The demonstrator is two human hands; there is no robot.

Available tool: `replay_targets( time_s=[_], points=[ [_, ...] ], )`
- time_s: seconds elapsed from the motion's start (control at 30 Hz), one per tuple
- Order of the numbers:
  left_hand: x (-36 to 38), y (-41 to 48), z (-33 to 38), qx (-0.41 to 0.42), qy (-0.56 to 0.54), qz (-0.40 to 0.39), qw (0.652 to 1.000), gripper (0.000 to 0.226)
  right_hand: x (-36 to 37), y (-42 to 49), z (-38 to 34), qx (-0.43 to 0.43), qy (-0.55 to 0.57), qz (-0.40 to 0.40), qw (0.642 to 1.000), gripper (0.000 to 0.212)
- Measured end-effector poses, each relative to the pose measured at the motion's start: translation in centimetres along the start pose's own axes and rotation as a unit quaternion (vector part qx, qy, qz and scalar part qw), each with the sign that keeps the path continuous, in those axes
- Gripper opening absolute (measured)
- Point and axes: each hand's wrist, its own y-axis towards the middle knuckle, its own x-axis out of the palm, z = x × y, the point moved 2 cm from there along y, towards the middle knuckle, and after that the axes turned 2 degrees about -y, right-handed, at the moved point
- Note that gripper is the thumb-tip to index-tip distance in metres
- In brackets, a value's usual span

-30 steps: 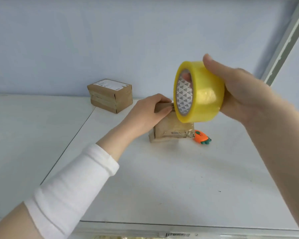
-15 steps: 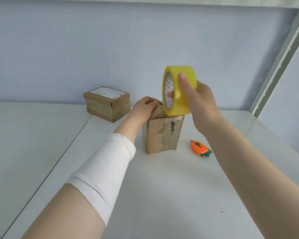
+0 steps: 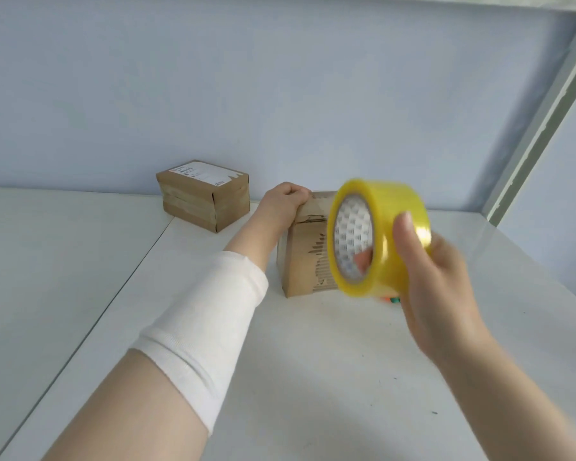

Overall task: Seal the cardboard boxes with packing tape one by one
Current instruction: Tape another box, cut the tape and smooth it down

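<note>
A small worn cardboard box point(image 3: 301, 261) stands upright in the middle of the white table point(image 3: 280, 377). My left hand point(image 3: 285, 202) rests on its top left edge and presses it down. My right hand point(image 3: 436, 277) grips a yellow roll of packing tape point(image 3: 379, 237), held in the air in front of the box's right side, a little blurred. The roll hides the right part of the box. A second cardboard box point(image 3: 203, 194) with a white label sits at the back left near the wall.
An orange cutter point(image 3: 391, 298) lies on the table right of the box, almost wholly hidden behind the tape roll and my hand. A blue wall closes the back. A grey upright post point(image 3: 539, 128) stands at the right. A seam point(image 3: 113, 294) divides the table on the left.
My right hand has brought the tape roll down from the box's top and toward me, in front of the box's right side. My left hand stays on the box top.
</note>
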Motion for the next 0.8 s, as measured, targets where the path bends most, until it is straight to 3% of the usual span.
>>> replay_targets(
  time_s=[0.23, 0.3, 0.4, 0.47, 0.53, 0.6, 0.7, 0.8],
  points=[
    [-0.1, -1.4, 0.4, 0.011, -0.015, -0.011, 1.0, 0.027, 0.2, -2.1, 2.7, 0.009, -0.027, 0.015, 0.999, 0.028],
    [-0.8, -2.6, -0.4, 0.076, -0.028, -0.046, 0.996, 0.031, 0.0, -1.9, 2.4, 0.006, -0.028, 0.012, 1.0, 0.028],
    [-1.6, -4.4, -1.7, 0.172, 0.088, -0.105, 0.975, 0.031, -0.6, -1.0, 1.1, 0.017, -0.019, 0.006, 1.0, 0.033],
    [-1.6, -4.8, -2.0, 0.18, 0.102, -0.073, 0.976, 0.03, -0.7, 0.8, -0.7, 0.037, -0.018, 0.014, 0.999, 0.046],
    [-1.6, -5.1, -1.5, 0.169, 0.018, -0.004, 0.985, 0.016, -0.1, 3.1, -2.9, 0.038, -0.035, -0.004, 0.999, 0.051],
    [-1.2, -5.1, -2.0, 0.117, -0.04, 0.032, 0.992, 0.022, 1.0, 5.1, -4.1, 0.052, -0.046, -0.033, 0.997, 0.053],
    [-1.3, -4.5, -4.0, 0.023, 0.009, 0.074, 0.997, 0.041, 3.1, 7.0, -3.4, 0.11, -0.059, -0.063, 0.99, 0.046],
    [-1.5, -3.6, -4.9, -0.047, -0.027, 0.084, 0.995, 0.041, 4.2, 8.4, -1.7, 0.15, -0.065, -0.061, 0.985, 0.047]
  ],
)
